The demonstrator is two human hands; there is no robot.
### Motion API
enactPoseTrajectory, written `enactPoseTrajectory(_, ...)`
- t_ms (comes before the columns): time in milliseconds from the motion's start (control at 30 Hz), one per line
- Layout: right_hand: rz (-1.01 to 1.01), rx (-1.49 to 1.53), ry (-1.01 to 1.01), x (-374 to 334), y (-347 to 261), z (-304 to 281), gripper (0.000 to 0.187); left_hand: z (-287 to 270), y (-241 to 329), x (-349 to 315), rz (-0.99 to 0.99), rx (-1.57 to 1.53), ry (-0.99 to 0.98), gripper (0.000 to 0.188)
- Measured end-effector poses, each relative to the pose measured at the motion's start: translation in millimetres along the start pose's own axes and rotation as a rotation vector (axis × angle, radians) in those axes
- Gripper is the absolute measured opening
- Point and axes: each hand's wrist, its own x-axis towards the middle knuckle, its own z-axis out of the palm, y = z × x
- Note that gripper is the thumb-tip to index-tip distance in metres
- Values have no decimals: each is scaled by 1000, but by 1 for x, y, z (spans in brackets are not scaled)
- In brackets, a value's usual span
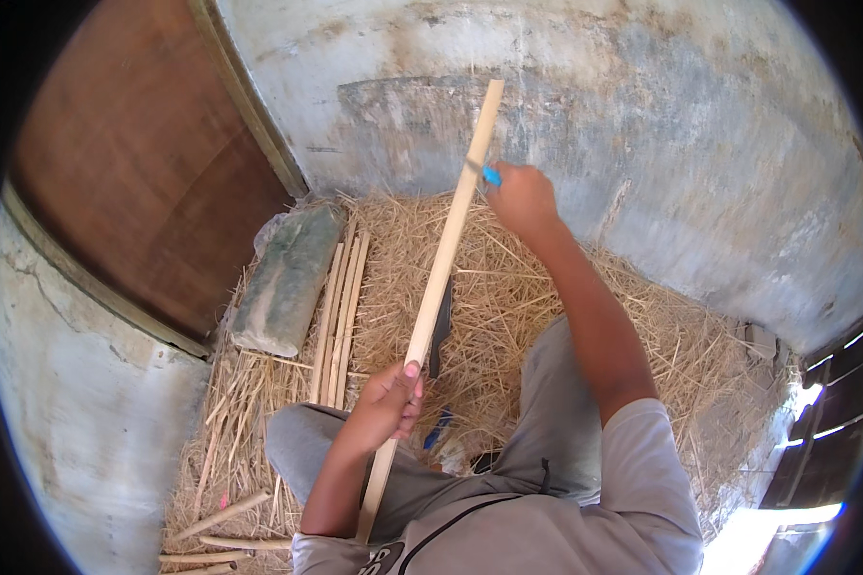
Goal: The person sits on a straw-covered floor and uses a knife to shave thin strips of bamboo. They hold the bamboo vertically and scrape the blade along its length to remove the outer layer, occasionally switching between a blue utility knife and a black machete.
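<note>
A long, pale, flat wooden strip [448,230] slants from my lap up toward the wall. My left hand [389,401] is wrapped round its lower part. Near its upper end, my right hand [523,199] is closed on a small blue-handled tool [492,176]. The tool's thin greyish end lies across the strip; its exact kind is too blurred to tell. Behind the strip, a dark blade-shaped thing [440,331] lies on the straw, partly hidden.
Straw [489,307] covers the floor. Several wooden strips [339,321] lie left of my hands, beside a plastic-wrapped greenish bundle [292,273]. Cut sticks [225,515] lie at the lower left. A stained wall [662,144] stands ahead, with a brown door [144,163] at the left.
</note>
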Motion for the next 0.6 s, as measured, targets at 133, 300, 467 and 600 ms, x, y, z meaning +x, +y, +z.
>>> enactPoseTrajectory(133, 222, -20, 6, 22, 39, -19, 26, 6, -5, -9, -44, 60, -40, 42)
enactPoseTrajectory(300, 148, -1, 13, 8, 54, -28, 28, 6, -12, -14, -99, -3, -66, 43)
enactPoseTrajectory(467, -115, 44, 40, -25, 26, -19, 27, -1, -11, -16, -66, -33, -49, 43)
enactPoseTrajectory(600, 169, 36, -19, -10, 36, -30, 27, 3, -13, -15, -84, 46, -58, 44)
